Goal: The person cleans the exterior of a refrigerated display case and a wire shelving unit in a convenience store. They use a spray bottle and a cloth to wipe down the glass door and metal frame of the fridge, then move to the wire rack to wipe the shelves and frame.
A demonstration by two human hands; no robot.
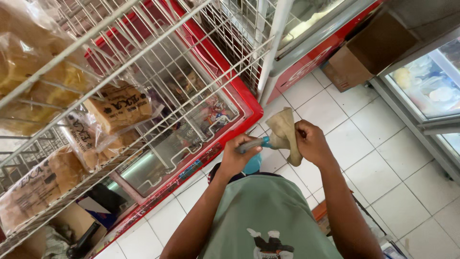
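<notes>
Fingers of the left hand (235,156) curled shut around one slim blue-and-grey plastic spray bottle (252,144), nozzle aimed at one limp tan cloth (285,133) pinched closed in the fingers of the right hand (311,142), both held chest-high above the white tiled floor (378,172). Cloth probably light, soft and floppy, best gathered at a bunched edge; bottle likely light, rigid and a little slick, best gripped round the neck. Beyond: one red glass-topped chest freezer (230,91), one white wire rack (143,57) with several bagged bread loaves (120,108), one brown cardboard box (369,52).
</notes>
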